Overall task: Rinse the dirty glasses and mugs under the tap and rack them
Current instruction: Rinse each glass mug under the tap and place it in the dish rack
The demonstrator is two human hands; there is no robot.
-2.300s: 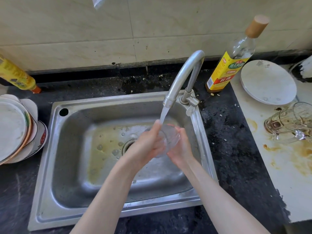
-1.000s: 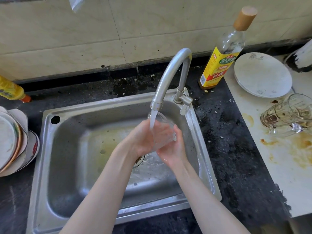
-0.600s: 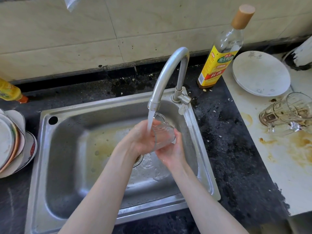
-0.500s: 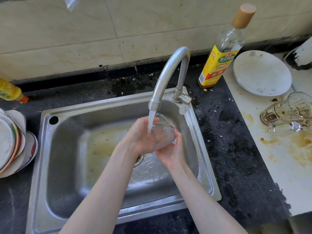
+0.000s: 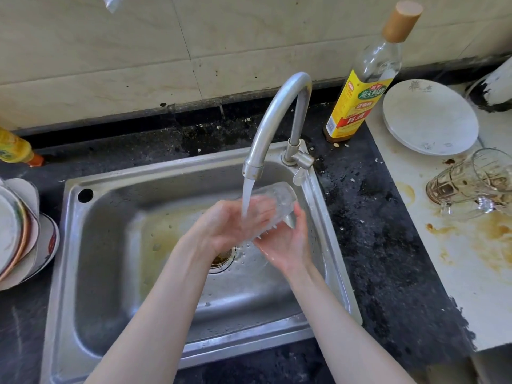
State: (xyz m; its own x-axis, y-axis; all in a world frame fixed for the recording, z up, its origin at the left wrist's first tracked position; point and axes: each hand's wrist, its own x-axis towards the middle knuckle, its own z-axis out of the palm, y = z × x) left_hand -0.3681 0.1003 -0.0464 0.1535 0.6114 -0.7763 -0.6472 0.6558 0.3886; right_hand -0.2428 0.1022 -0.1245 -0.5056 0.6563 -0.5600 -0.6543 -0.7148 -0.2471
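— At the left edge of the desk, what is shown?

— A stack of plates (image 5: 16,231), leaning, beside the steel sink (image 5: 110,300). Behind it, at the back left corner, lies a yellow bottle (image 5: 13,149) with an orange cap.

— Over the basin?

— The curved tap (image 5: 274,123) runs; its stream (image 5: 247,198) falls onto a clear glass (image 5: 277,199) held tilted above the drain (image 5: 221,259), toward the sink's right wall. The left hand (image 5: 224,228) is wrapped over the near side of the glass, fingers curled round it and seen through the wall. The right hand (image 5: 291,245) cups the glass from below and from the right, thumb up against its side. Both hands are thus clamped on the one glass, close together, with water spilling between them. Yellowish residue marks the basin floor to the left of the drain.

— And right of the sink?

— A sauce bottle (image 5: 365,87) with a yellow label and a wooden-coloured cap stands upright at the back of the dark desk, just behind the sink's right corner. Further right lies a pale board (image 5: 443,273) stained brown. On it, toward the back, rests a white plate (image 5: 429,117); nearer, at the right edge, a dirty glass mug (image 5: 471,184) lies on its side amid the stains.
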